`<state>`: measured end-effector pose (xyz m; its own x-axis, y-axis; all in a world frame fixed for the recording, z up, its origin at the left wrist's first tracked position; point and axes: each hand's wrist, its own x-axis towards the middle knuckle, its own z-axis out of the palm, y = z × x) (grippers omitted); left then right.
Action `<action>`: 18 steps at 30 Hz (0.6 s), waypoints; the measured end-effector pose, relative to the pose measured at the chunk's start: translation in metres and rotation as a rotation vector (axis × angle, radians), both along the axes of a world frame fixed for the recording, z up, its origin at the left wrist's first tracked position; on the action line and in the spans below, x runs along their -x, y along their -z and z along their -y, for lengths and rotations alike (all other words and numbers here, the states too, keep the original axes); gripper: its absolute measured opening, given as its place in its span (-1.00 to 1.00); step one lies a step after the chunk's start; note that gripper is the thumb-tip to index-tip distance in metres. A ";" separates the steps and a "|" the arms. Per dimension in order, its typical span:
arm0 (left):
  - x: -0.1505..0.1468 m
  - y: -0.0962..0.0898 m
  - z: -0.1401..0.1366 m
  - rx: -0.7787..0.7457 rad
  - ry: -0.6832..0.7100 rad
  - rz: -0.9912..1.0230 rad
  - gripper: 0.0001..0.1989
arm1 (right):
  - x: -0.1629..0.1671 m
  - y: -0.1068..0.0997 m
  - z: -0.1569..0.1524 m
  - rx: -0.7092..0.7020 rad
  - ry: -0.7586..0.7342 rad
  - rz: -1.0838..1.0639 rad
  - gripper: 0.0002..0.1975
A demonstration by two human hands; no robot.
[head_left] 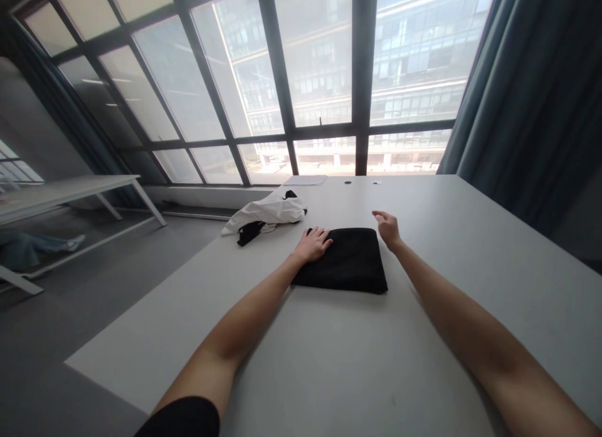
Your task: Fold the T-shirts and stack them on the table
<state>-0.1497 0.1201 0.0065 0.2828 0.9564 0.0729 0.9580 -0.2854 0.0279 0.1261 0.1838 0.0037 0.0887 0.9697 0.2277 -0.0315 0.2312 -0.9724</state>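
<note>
A folded black cloth [353, 263], perhaps a garment, lies flat on the white table in the head view, roughly a rectangle. Resting on its upper left part is my left hand [313, 244], palm down with the fingers spread. My right hand [387, 229] is just past the cloth's upper right corner, apart from it. Its index finger is stretched out to the left, the other fingers are partly hidden, and I see nothing held in it. Beyond my left hand, a crumpled white garment [269, 214] with black parts lies near the table's left edge.
The white table [338, 362] reaches toward a large window. At its far end are a pale flat sheet [305, 180] and a dark round grommet [348, 182]. Another white table [70, 187] stands at the left; part of a person's leg [42, 244] shows beneath it. Dark curtains [508, 111] hang at the right.
</note>
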 end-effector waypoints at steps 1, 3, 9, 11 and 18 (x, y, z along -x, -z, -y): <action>0.002 0.005 -0.001 -0.013 0.006 0.008 -0.45 | 0.010 -0.003 0.006 -0.056 0.007 0.129 -0.60; 0.004 0.011 -0.002 -0.028 0.011 0.025 -0.45 | 0.028 -0.003 0.024 -0.193 -0.015 0.488 -0.57; 0.004 0.008 -0.008 0.039 -0.005 0.060 -0.45 | 0.053 0.022 0.096 -0.311 -0.298 1.138 -0.43; 0.005 0.005 -0.010 0.094 -0.031 0.091 -0.44 | 0.052 0.024 0.105 -0.300 -0.327 1.172 -0.45; 0.004 0.009 -0.007 0.017 -0.024 0.082 -0.46 | 0.039 0.007 0.096 -0.323 -0.139 0.977 -0.49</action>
<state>-0.1534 0.1275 -0.0026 0.2533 0.9642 0.0787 0.9589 -0.2610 0.1114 0.0868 0.0874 -0.0035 -0.3819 0.8372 0.3915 0.6908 0.5400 -0.4809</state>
